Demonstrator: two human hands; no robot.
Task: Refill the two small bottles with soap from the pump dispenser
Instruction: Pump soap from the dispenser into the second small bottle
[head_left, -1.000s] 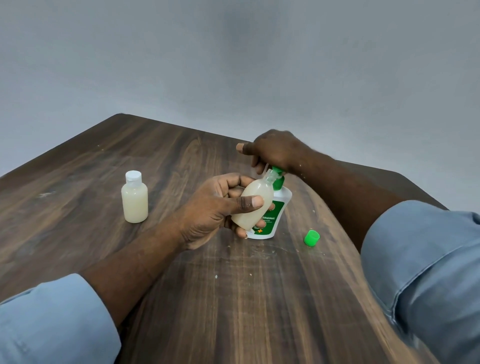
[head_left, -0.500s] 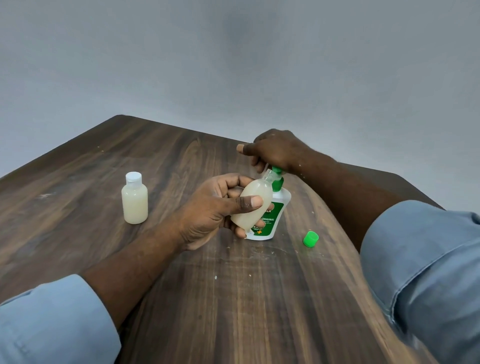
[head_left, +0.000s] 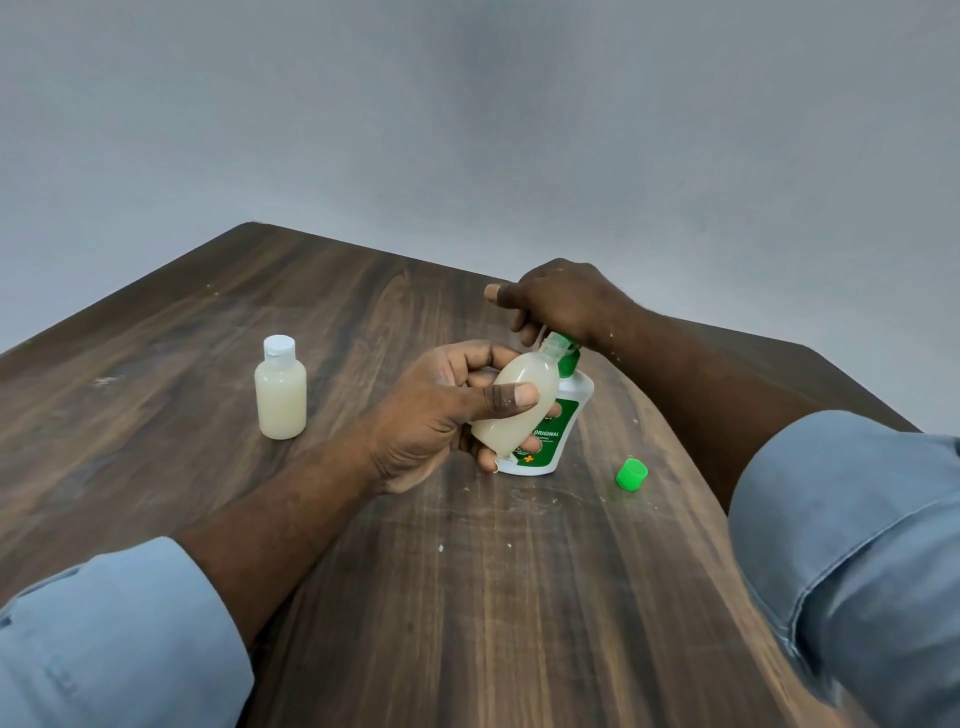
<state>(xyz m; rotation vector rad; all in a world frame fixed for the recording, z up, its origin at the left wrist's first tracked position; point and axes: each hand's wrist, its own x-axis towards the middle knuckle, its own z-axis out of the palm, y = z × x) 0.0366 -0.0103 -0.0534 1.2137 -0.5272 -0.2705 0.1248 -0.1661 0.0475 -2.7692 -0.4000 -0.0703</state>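
While my left hand (head_left: 431, 415) stays wrapped round the tilted small bottle (head_left: 519, 400) (nearly full), my right hand (head_left: 561, 306) stays curled over the pump dispenser (head_left: 566, 415); capping looks near

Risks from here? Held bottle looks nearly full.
1. Overflow: the open bottle, gripped tilted by the left hand, looks almost full at the nozzle; more soap may spill onto the table.
2. Tipping: only the right hand, atop its pump, steadies the pump dispenser.
3. The green cap lies loose beside the right forearm; a sweep could knock it away.
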